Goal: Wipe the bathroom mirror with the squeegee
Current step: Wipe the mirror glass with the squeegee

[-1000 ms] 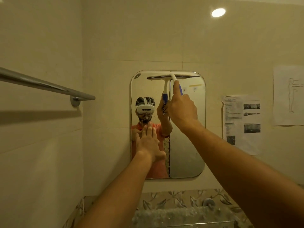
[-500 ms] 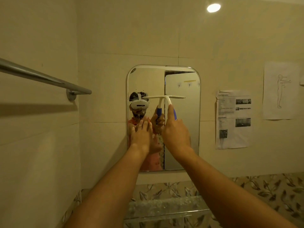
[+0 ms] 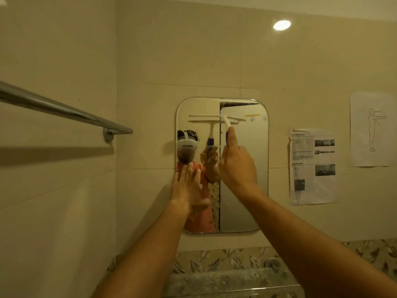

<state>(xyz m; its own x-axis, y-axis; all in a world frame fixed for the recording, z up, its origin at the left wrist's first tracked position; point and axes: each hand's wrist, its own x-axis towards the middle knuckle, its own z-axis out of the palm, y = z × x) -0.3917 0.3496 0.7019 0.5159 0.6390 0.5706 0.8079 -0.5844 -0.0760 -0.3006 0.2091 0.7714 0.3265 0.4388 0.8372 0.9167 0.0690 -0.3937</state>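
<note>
a: where is the squeegee?
b: the squeegee [image 3: 226, 123] is on the upper part of the mirror [image 3: 247, 190]. its blade is level against the glass, a little below the top edge, and spans most of the width. a white neck runs down to a blue handle.
a: right grip?
b: the right grip [image 3: 237, 166] is curled round the blue handle. the forefinger is stretched straight up along it toward the neck.
a: left grip?
b: the left grip [image 3: 188, 190] is spread with straight fingers and holds nothing. it is laid at the mirror's left edge, below mid-height. i cannot tell whether the palm touches the glass.
a: the surroundings?
b: a metal towel rail [image 3: 64, 109] is on the left wall. a printed sheet [image 3: 312, 166] hangs just beside the mirror's right edge, and a drawing sheet [image 3: 371, 129] hangs further right. a round light spot [image 3: 281, 25] shows high on the wall. a shelf [image 3: 225, 278] sits under the mirror's bottom edge, with leaf-pattern tile behind it.
</note>
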